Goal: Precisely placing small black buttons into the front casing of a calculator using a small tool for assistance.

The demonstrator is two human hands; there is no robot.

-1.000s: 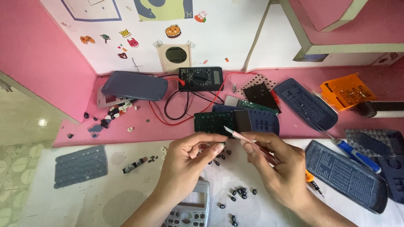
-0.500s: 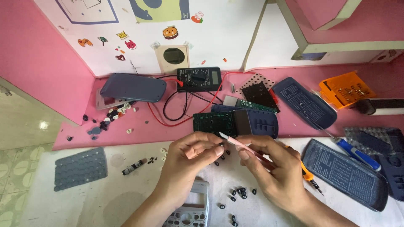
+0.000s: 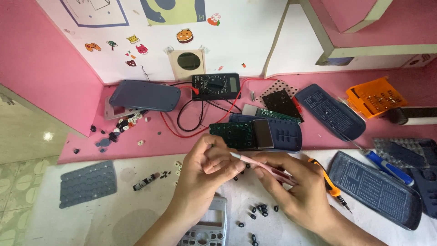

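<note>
Cluttering a white tabletop (image 3: pixel 68 228) under pink walls (image 3: pixel 41 68): calculator parts, both hands (image 3: pixel 255 182) closed on pink tweezers (image 3: pixel 266 166).

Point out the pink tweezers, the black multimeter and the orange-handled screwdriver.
pink tweezers (image 3: pixel 268 166), head view, middle of the shaft
black multimeter (image 3: pixel 215 85), head view, round dial
orange-handled screwdriver (image 3: pixel 329 184), head view, orange handle

Pink-and-white desk (image 3: pixel 136 182), pretty cluttered. Along the back edge sit a black multimeter (image 3: pixel 215 85) with red and black leads (image 3: pixel 195 119) and a dark blue calculator shell (image 3: pixel 144 95). A green circuit board (image 3: pixel 233 134) lies mid-desk. The grey rubber keypad (image 3: pixel 87 183) is near the left edge, an orange parts box (image 3: pixel 376 96) sits toward the back right, loose black buttons (image 3: pixel 261 210) are scattered up front, and there's a blue-handled screwdriver (image 3: pixel 387 166) on the right.
</note>
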